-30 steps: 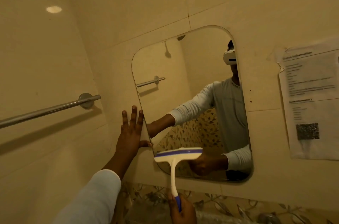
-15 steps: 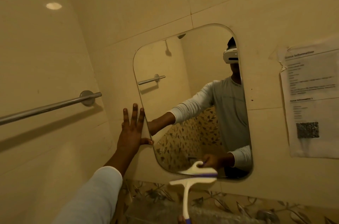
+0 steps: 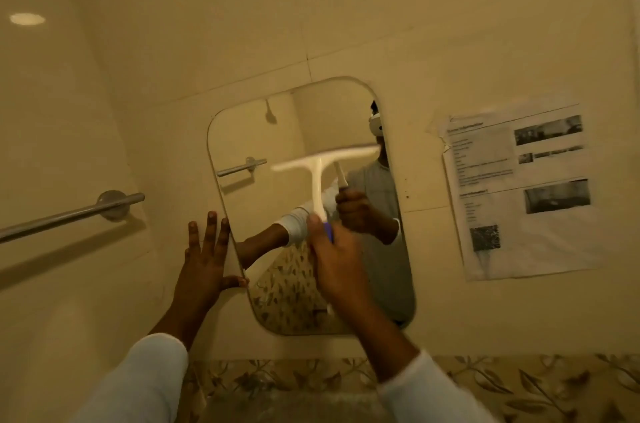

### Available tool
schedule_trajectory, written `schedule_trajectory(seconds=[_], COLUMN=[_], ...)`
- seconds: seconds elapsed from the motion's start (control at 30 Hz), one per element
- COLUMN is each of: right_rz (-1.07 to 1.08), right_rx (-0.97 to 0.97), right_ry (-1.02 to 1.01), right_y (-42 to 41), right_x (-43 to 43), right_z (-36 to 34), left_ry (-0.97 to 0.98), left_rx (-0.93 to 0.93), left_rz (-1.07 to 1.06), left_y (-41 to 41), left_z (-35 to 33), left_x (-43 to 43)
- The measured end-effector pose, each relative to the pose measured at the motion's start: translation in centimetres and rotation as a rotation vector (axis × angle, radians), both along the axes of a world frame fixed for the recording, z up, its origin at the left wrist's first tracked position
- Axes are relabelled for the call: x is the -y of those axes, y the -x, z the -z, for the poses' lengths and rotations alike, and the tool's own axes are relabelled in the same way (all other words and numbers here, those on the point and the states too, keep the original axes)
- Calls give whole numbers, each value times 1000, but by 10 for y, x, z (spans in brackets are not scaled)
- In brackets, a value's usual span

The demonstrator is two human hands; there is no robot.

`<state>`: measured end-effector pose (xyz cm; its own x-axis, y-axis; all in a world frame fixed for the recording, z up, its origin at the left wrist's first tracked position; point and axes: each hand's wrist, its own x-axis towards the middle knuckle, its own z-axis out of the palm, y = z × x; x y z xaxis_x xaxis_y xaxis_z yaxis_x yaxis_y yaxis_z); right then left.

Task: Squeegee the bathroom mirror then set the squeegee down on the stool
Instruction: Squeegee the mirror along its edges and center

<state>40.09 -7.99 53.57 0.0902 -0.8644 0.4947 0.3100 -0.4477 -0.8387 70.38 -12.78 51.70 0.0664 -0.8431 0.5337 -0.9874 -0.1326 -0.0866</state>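
Two hands share the work: right hand (image 3: 334,260) grips squeegee (image 3: 320,177) handle, blade above against mirror (image 3: 277,215); left hand (image 3: 204,263), open, braces its edge.

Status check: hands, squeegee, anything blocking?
Left hand flat on wall at mirror edge. Right hand gripping squeegee, blade high on glass. Stool not in view. Nothing blocking.
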Motion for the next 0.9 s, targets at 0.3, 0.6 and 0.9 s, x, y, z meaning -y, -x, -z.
schedule_trajectory(seconds=[0.3,0.6,0.9], right_rz=[-38,-65,-88], right_rx=[-5,-37,-87], right_ry=[-18,-381,-618], right_y=[8,22,48], right_x=[36,3,-23], right_z=[-22,147,215], left_ry=[-23,-24,61], left_rx=[-3,-139,-384], left_rz=[-42,-62,6], left_y=[5,30,127], left_z=[-7,0,52], left_x=[-5,-15,-43])
